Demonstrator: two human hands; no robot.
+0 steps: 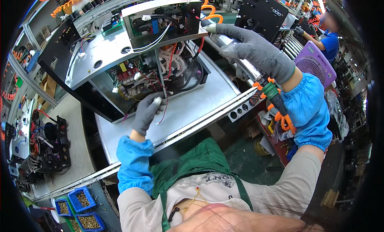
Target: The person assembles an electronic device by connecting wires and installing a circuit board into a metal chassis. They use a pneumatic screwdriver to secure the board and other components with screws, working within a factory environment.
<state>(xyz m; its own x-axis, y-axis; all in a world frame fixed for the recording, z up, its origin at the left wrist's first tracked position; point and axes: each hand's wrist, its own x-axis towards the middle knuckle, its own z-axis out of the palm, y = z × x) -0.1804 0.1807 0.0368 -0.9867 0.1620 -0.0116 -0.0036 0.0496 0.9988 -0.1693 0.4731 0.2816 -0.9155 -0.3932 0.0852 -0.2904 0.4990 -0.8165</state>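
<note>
My right hand (260, 50), in a grey glove, is wrapped round a silver air screwdriver (253, 70). Its front end points at the upper right corner of an open machine chassis (105, 52), and a green fitting joins it to an orange hose. My left hand (146, 114), also gloved, is low at the chassis' near side with its fingers curled together; what they hold, if anything, is hidden. Beside those fingers a thin red wire (163, 116) hangs down. Circuit boards, wire bundles and a black fan housing (194, 78) fill the chassis.
The chassis stands on a metal-topped bench (212, 100) with a rail along its near edge. Blue bins of screws (89, 222) sit at lower left, near another part-built unit (46, 144). Behind on the right are a black panel (260, 16), a purple fan (316, 66) and another person (330, 44).
</note>
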